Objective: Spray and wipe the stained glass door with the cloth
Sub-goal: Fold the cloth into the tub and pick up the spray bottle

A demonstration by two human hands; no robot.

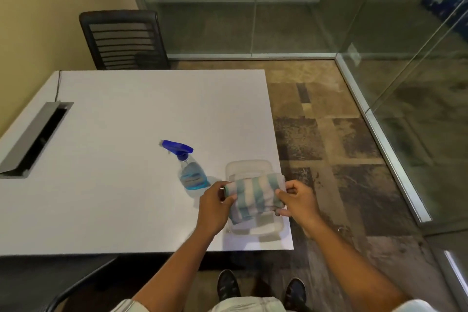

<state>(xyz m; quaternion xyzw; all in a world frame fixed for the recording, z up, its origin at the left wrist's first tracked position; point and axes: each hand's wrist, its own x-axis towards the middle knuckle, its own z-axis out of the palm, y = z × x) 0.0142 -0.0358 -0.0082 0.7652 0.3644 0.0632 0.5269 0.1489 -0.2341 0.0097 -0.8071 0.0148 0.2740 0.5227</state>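
Note:
A folded cloth [254, 195] with teal and white stripes hangs just above a clear plastic container [249, 167] at the table's front right corner. My left hand [215, 204] pinches its left edge and my right hand [297, 200] pinches its right edge. A clear spray bottle [190, 171] with a blue trigger head and blue liquid stands on the white table [126, 159], just left of the container and untouched. The glass door [417, 83] rises to the right, across the carpet.
A black slatted chair [124, 38] stands behind the table by the yellow wall. A grey cable hatch [35, 139] is set in the table's left part. Glass partitions [228, 2] enclose the back. Patterned carpet [329, 147] lies between table and glass. My shoes show below.

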